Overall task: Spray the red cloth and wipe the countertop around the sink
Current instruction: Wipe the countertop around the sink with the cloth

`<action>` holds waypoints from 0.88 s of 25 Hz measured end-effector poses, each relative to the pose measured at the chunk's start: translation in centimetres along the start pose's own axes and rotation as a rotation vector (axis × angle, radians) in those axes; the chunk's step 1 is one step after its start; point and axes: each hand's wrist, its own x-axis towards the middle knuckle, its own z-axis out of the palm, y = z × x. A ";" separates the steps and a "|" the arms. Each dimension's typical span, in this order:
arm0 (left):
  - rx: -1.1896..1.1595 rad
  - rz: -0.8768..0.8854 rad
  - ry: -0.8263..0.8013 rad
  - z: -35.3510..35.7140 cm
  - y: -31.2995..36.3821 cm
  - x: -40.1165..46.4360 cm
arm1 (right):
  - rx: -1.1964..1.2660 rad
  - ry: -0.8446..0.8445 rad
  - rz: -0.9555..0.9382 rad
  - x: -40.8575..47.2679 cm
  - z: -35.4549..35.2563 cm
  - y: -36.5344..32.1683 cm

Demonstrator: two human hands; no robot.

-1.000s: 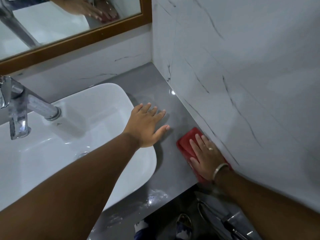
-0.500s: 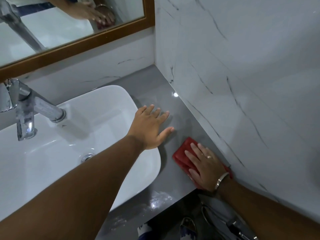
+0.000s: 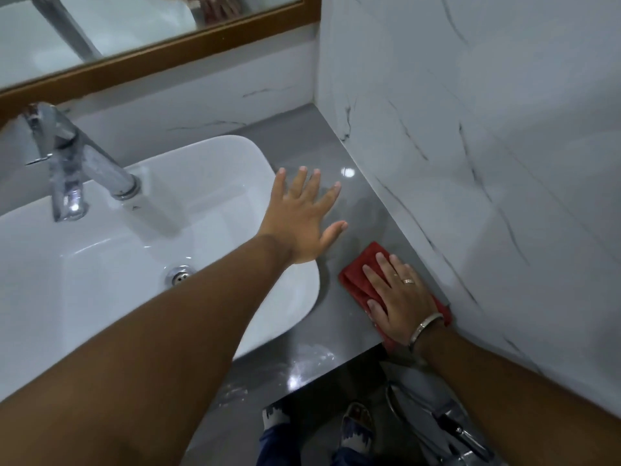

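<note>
The red cloth (image 3: 357,276) lies flat on the grey countertop (image 3: 356,203), right of the white sink (image 3: 141,250) and near the counter's front right corner. My right hand (image 3: 400,297) presses down on the cloth with flat fingers, beside the marble side wall. My left hand (image 3: 302,220) is spread open, palm down over the sink's right rim, fingers reaching over the countertop. It holds nothing. No spray bottle is visible.
A chrome faucet (image 3: 74,166) stands at the sink's back left. A wood-framed mirror (image 3: 161,52) hangs above. A white marble wall (image 3: 487,163) bounds the counter on the right. Below the counter edge are my feet (image 3: 356,425) and a chrome hose fitting (image 3: 460,432).
My right hand has slid the red cloth slightly toward the counter's front edge along the wall. My left hand stays on the sink rim. The view has tilted a little.
</note>
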 end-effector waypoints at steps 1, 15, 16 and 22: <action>0.004 -0.063 0.008 -0.4 0.7 -0.9 | -0.012 0.000 0.019 -0.2 -0.3 -0.5; -0.191 -0.589 -0.196 3.1 -16.2 -37.3 | 0.059 0.014 -0.173 -4.2 1.8 -11.2; -0.170 -0.529 -0.206 3.2 -17.4 -38.1 | 0.049 0.035 -0.068 -4.1 1.5 -8.9; -0.112 -0.328 -0.205 3.6 -18.9 -38.2 | 0.082 0.104 0.212 -5.4 2.4 -19.8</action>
